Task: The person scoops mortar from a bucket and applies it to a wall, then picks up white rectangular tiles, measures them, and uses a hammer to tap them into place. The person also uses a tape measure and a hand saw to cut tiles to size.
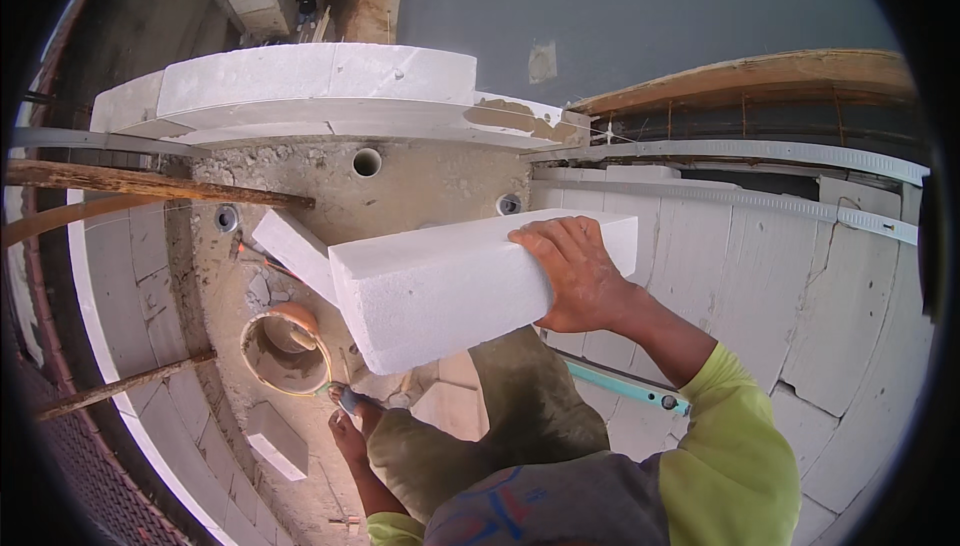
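My right hand [575, 271] grips a long white aerated concrete block [450, 291] near its right end. Its fingers lie over the upper face, and the thumb side is at the lower edge. The block is raised in front of me, slightly tilted. My left hand [348, 436] hangs low beside my foot [360, 404], its fingers loosely extended with nothing visible in them. Partly behind the held block, another white block [295, 254] lies slanted. Below my left hand's side, a smaller block [277, 440] rests on the floor.
An orange-rimmed round bucket [285, 361] stands left of my feet. A low block wall [320, 81] runs ahead, with wet mortar [520, 118] at its right end. Pipe openings [367, 162] pierce the floor. Wooden poles [160, 184] jut in from the left; a teal level [625, 386] lies right.
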Motion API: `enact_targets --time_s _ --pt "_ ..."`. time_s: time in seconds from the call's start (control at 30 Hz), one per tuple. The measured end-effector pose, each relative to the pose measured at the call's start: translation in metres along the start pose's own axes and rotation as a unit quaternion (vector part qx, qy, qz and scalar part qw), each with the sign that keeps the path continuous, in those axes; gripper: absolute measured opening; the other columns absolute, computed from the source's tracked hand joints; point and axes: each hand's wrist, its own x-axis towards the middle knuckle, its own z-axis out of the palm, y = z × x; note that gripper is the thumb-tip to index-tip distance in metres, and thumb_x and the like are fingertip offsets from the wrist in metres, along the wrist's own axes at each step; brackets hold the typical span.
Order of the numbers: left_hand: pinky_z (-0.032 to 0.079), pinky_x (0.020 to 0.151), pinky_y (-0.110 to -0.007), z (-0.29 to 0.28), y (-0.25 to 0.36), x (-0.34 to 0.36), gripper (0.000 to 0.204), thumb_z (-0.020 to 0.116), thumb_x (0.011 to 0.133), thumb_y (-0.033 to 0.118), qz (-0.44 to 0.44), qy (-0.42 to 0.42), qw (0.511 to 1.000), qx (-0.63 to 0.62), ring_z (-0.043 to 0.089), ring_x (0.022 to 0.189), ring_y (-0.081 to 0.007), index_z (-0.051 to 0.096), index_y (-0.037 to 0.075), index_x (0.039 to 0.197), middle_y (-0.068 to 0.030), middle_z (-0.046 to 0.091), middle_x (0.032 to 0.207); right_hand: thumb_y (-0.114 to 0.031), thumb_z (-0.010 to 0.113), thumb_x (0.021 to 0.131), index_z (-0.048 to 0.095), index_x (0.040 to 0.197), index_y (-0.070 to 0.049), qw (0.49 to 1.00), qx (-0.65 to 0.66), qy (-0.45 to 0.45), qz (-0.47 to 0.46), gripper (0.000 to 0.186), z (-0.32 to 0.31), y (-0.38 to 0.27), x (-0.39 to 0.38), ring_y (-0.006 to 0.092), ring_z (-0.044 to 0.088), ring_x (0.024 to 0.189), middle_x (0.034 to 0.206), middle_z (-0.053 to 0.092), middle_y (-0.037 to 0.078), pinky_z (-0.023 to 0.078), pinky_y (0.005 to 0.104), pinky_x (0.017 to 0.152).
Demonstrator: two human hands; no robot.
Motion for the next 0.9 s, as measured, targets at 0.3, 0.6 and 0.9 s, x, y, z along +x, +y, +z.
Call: enact_targets --time_s 0.3,0.6,0.9 --pt "0.052 0.094 -0.039 -0.009 0.095 -0.030 0.055 0.055 0.118 0.048 -0.004 -0.030 0.998 -0.054 0.060 0.101 -0.0208 0.060 -0.002 0.140 -0.0115 0.067 0.115 -0.031 0.102 0.069 0.050 0.159 -0.012 0.986 -0.065 0.152 0.008 0.106 -0.167 0.065 -0.001 0.0346 0.056 0.128 0.138 0.059 0.016 0.036 0.0541 0.110" --pt "0.051 0.097 -0.041 -0.036 0.141 -0.132 0.059 0.056 0.115 0.056 -0.061 -0.005 0.997 -0.040 0.065 0.115 -0.0237 0.056 0.007 0.147 -0.0122 0.069 0.128 -0.028 0.104 0.062 0.046 0.166 -0.020 0.983 -0.116 0.122 0.075 0.119 -0.188 0.168 0.089 0.0334 0.058 0.140 0.149 0.060 0.012 0.043 0.0562 0.118" --pt "0.055 0.101 -0.040 -0.073 0.094 -0.290 0.054 0.058 0.117 0.049 -0.222 0.102 0.967 -0.072 0.067 0.110 -0.0233 0.056 0.001 0.142 -0.0145 0.069 0.121 -0.027 0.101 0.065 0.042 0.168 -0.017 0.979 -0.093 -0.013 0.182 0.119 -0.175 0.218 0.114 0.0326 0.051 0.145 0.150 0.057 0.010 0.036 0.0557 0.125"
